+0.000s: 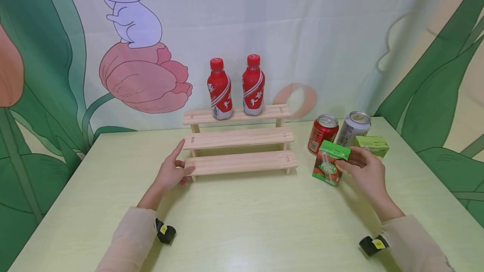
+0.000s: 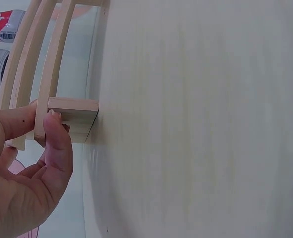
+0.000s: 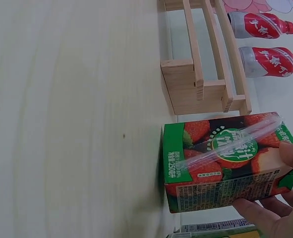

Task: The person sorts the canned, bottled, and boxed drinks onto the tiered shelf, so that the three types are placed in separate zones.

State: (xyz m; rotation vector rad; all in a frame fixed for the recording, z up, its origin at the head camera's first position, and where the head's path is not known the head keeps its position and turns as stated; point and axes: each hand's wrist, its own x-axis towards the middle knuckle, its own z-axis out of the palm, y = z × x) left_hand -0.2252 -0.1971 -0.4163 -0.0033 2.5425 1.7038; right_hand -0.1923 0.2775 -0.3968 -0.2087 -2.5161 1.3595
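Observation:
A three-step wooden rack (image 1: 242,137) stands on the table, and my left hand (image 1: 172,173) pinches the left end of its lowest step. In the left wrist view the thumb and fingers (image 2: 57,153) close around that plank's end. On the right, my right hand (image 1: 366,173) grips a strawberry juice box (image 1: 330,163) by its right side, thumb on the front. The box is green and red, and tilts slightly in the head view; a wrapped straw (image 3: 230,144) runs along its front. Two red bottles (image 1: 219,91) with red caps stand on the rack's top step.
Behind the juice box stand a red can (image 1: 323,131) and a silver-white can (image 1: 354,127). A light green carton (image 1: 372,144) sits just beyond my right hand, partly hidden by it. A printed curtain (image 1: 227,20) hangs along the table's (image 1: 257,221) back edge.

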